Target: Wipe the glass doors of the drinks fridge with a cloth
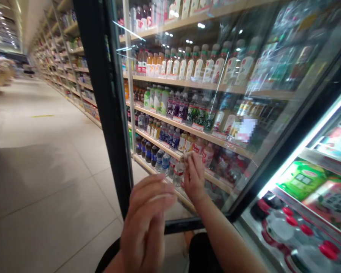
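Note:
My right hand (pixel 193 175) is raised against the glass door (pixel 261 76) of a chiller, fingers pinched on a small pale wad (pixel 186 155) of cloth or paper pressed to the pane. My left hand (pixel 146 223) is lower and closer to me. Its fingers are stretched out together, pointing right, and it holds nothing. It hovers by the door's black frame (pixel 110 113), and I cannot tell whether it touches it. Rows of drink bottles (pixel 187 64) on wooden shelves show through the glass.
The door stands swung out into the aisle. To its right is the lit chiller interior, with red-capped bottles (pixel 290 231) below and green packets (pixel 301 180) above. A tiled floor (pixel 45 159) stretches left, and long shelving (pixel 74 68) runs down the aisle.

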Motion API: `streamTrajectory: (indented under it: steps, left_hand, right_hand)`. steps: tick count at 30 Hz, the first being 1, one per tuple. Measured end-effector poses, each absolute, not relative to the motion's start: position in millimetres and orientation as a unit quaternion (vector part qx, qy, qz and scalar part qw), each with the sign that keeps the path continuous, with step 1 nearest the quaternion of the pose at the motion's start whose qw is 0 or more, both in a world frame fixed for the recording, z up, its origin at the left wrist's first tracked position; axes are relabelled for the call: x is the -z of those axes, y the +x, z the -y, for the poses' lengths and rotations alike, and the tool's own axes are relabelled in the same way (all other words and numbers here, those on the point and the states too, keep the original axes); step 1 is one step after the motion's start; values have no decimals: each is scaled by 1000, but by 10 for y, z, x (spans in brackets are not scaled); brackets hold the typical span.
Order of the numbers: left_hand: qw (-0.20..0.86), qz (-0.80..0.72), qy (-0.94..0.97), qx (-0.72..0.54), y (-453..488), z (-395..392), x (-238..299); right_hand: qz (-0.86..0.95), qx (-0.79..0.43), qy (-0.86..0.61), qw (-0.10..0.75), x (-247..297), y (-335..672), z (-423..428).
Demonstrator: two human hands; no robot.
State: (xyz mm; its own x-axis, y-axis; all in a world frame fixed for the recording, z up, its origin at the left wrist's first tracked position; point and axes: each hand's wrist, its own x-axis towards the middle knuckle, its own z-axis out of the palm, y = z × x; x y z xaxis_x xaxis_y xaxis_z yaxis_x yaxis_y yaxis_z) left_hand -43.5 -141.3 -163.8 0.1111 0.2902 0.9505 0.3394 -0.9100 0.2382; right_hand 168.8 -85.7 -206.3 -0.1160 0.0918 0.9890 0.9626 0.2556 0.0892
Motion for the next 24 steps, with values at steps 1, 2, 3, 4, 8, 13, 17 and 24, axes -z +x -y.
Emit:
streamTrajectory:
  steps: [1,2,3,4,8,13,17,24]
  left_hand:
    - [49,221,-731,643,-358,1237,1699]
    - [93,228,-723,645,-299,1060,1794]
    - [145,243,-728,624,-262,890,1922]
    - [196,257,-741,588,-245,735,2073]
    - [305,300,-760,489,-295,295,2703]
    - [328,325,-745,482,-312,36,3094]
    - [319,337,-747,476,-281,-80,3165]
    - [330,342,-742,474,-248,-206,3183]
  right_hand:
    - [627,429,-430,488,2161,1698,867]
    - [661,424,-421,454,2287,1702,892]
    - [702,417,-406,410,2418,1703,929]
    - [740,410,-389,365,2530,1707,970]
    - [740,428,-403,326,2565,1790,1056]
    - [609,469,-480,423,2438,1883,953]
    - [723,427,-421,342,2957,1784,1015]
    - [718,392,-457,349,2880,1998,1079]
